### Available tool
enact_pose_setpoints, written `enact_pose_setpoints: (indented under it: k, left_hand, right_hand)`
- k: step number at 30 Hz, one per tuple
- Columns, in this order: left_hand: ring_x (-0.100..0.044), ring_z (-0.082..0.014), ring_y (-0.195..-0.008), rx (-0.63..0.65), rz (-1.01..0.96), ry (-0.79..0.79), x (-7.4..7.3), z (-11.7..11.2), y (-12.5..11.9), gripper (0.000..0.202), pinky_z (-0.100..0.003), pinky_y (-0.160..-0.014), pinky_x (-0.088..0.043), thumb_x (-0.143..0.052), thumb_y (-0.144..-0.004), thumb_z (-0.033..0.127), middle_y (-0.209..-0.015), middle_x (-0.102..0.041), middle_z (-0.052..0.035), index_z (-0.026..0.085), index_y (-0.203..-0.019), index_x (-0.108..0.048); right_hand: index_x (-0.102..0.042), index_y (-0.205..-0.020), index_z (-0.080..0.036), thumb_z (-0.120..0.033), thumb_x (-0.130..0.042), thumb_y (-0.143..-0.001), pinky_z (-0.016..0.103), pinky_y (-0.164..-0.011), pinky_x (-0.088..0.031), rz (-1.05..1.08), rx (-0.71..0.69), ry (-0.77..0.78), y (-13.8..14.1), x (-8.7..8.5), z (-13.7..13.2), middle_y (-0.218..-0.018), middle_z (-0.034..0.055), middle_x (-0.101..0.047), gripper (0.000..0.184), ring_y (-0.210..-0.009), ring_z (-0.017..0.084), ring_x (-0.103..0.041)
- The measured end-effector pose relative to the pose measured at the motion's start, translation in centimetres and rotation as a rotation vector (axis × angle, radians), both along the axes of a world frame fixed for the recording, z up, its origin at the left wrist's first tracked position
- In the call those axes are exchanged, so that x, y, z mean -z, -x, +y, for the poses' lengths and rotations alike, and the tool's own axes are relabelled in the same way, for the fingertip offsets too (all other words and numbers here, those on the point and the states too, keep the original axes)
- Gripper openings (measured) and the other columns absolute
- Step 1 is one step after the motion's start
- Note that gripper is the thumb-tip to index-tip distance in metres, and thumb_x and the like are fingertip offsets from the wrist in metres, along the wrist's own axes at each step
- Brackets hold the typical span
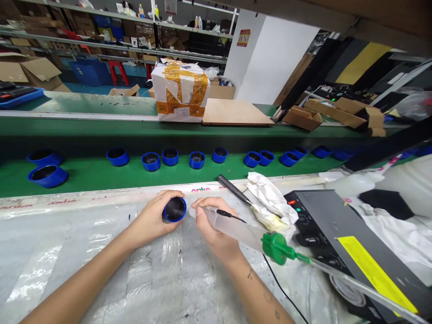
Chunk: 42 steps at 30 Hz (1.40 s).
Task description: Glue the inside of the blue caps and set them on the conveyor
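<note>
My left hand is wrapped round a blue cup-shaped ring with a black inside, its opening tilted toward me. Just right of it, my right hand grips a translucent dispensing syringe like a pen. The syringe has a green cap joined to a clear air hose, and a thin black cable lies along it. Its tip points at the ring with a small gap; whether it touches the rim I cannot tell. Both hands are over the plastic-covered table.
Several similar blue rings stand on the green conveyor belt beyond the table. A dark control box sits at right, beside crumpled white tissue and a black-handled tool. A taped white carton stands farther back.
</note>
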State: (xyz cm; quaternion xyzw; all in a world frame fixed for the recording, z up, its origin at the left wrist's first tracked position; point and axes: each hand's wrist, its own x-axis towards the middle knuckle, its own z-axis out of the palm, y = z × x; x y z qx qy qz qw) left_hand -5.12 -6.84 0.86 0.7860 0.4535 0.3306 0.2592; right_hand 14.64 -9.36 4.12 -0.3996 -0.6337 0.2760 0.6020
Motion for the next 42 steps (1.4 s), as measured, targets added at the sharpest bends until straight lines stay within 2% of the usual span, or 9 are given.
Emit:
enact_pose_setpoints:
  k: [12,26,30,38,42]
  left_hand:
    - [-0.064,-0.0260,-0.122,0.022,-0.004,0.020,0.0,0.2,0.0,0.050,-0.042,-0.105,-0.052,-0.071,-0.081,0.019,-0.132,-0.065,-0.0056,0.027,-0.128,-0.055]
    - [-0.064,-0.0265,-0.121,0.033,-0.006,0.019,-0.1,0.1,0.2,0.049,-0.041,-0.105,-0.053,-0.073,-0.081,0.022,-0.132,-0.065,-0.0060,0.027,-0.127,-0.055]
    - [-0.064,-0.0273,-0.121,0.042,-0.008,0.035,-0.2,0.1,0.2,0.050,-0.042,-0.105,-0.053,-0.073,-0.080,0.021,-0.132,-0.065,-0.0066,0.027,-0.126,-0.055]
    - [-0.064,-0.0270,-0.121,0.052,-0.008,0.048,-0.5,0.0,0.2,0.056,-0.042,-0.104,-0.053,-0.069,-0.074,0.011,-0.131,-0.065,-0.0061,0.027,-0.126,-0.056]
    - [-0.065,-0.0273,-0.122,0.051,-0.002,0.037,-0.7,0.0,0.2,0.059,-0.042,-0.104,-0.054,-0.068,-0.071,0.008,-0.131,-0.066,-0.0059,0.026,-0.126,-0.056]
  right_hand:
    - [-0.066,-0.083,-0.023,-0.019,-0.066,-0.086,0.026,-0.059,-0.055,-0.060,-0.035,0.074,-0.2,0.1,-0.4,-0.076,0.0018,-0.078,0.005,-0.063,0.016,-0.074]
    - [-0.067,-0.089,-0.024,-0.018,-0.066,-0.087,0.029,-0.072,-0.060,-0.048,-0.131,0.147,-0.2,0.8,-0.7,-0.083,0.0028,-0.080,0.006,-0.081,0.020,-0.079]
    - [-0.067,-0.089,-0.024,-0.017,-0.067,-0.086,0.031,-0.076,-0.061,-0.027,-0.150,0.152,0.1,1.0,-0.7,-0.084,0.0032,-0.080,0.007,-0.081,0.020,-0.079]
    - [-0.067,-0.086,-0.024,-0.018,-0.066,-0.084,0.031,-0.071,-0.061,-0.012,-0.125,0.135,0.8,0.6,-0.7,-0.081,0.0026,-0.080,0.007,-0.076,0.020,-0.079]
    - [-0.066,-0.086,-0.024,-0.019,-0.066,-0.085,0.032,-0.073,-0.061,-0.006,-0.120,0.132,1.0,0.5,-0.7,-0.082,0.0028,-0.080,0.006,-0.075,0.020,-0.078]
